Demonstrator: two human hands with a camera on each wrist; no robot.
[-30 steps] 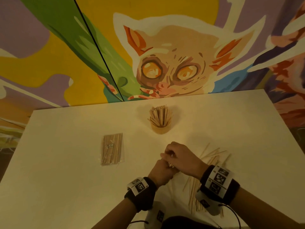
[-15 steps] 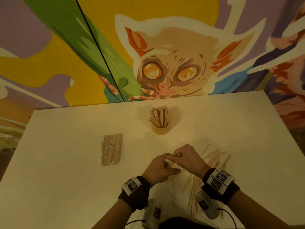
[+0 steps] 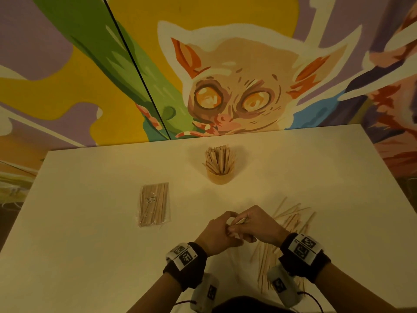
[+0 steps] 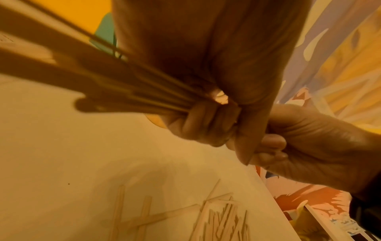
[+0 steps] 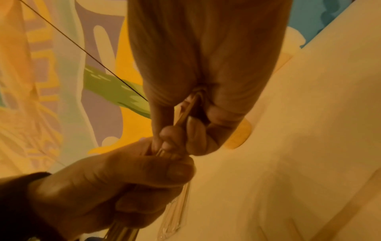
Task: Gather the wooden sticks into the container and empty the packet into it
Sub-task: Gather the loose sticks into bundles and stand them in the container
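Since a second ago the two hands have lifted a little from the bench point(image 3: 90, 233) and pressed closer together, so one more stick seems to be passing into the bundle. The left hand point(image 3: 217, 236) is closed around a bundle of sticks point(image 4: 115, 84). The right hand point(image 3: 259, 224) pinches a single stick point(image 3: 241, 220) against it. Loose sticks point(image 3: 291, 220) lie at 4 o'clock from the hands, the container point(image 3: 220, 168) at 12, the packet point(image 3: 154, 203) at 10, unopened.

The left hand point(image 3: 220, 233) and right hand point(image 3: 257, 224) hide most of the gripped bundle of sticks point(image 4: 115, 84), whose count is unclear.
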